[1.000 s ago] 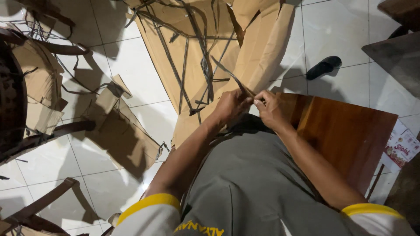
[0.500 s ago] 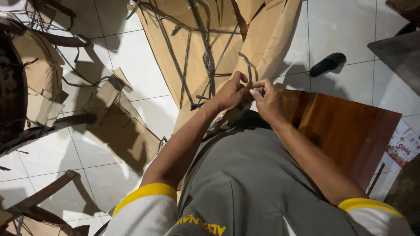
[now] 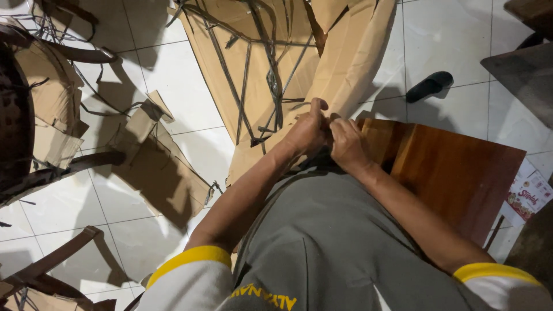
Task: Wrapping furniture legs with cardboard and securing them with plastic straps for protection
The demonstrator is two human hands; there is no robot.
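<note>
Both hands, left hand [image 3: 308, 133] and right hand [image 3: 345, 144], press together above a brown wooden board [image 3: 455, 173]. Cardboard [image 3: 253, 86] lies on the floor [image 3: 449, 40].

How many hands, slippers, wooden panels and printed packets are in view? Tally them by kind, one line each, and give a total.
Hands: 2 (left hand, right hand)
Black slipper: 1
Brown wooden panel: 1
Red-and-white printed packet: 1
Total: 5
</note>
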